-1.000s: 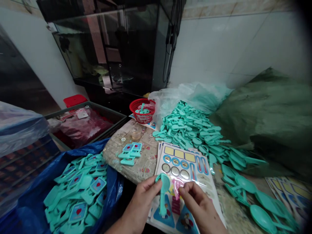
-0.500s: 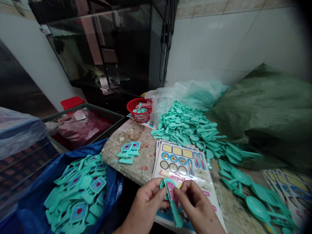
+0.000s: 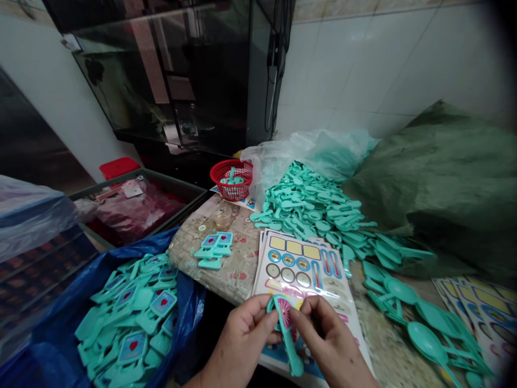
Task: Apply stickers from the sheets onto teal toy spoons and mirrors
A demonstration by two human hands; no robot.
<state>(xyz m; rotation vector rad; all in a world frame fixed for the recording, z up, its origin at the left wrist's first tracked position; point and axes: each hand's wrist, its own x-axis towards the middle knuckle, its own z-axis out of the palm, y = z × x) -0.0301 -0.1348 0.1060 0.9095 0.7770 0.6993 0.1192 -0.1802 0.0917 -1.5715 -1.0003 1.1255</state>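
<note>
My left hand (image 3: 238,339) pinches the round head of a teal plastic toy piece (image 3: 287,339) whose handle points down towards me. My right hand (image 3: 329,345) presses thumb and fingers on a pink fan-patterned sticker (image 3: 286,313) lying on that head. Both hands hover over a stack of sticker sheets (image 3: 302,264) on the table, near its front edge.
A large heap of teal toy pieces (image 3: 319,213) covers the table behind the sheets, with teal spoon-shaped pieces (image 3: 420,323) at right. A blue bag of stickered teal pieces (image 3: 133,318) sits at left. A red basket (image 3: 232,180), a grey crate (image 3: 137,202) and a green sack (image 3: 448,183) stand around.
The pink sticker went from my right fingers onto the head of the teal piece. The piece's handle swung down towards me, and both hands drew slightly nearer.
</note>
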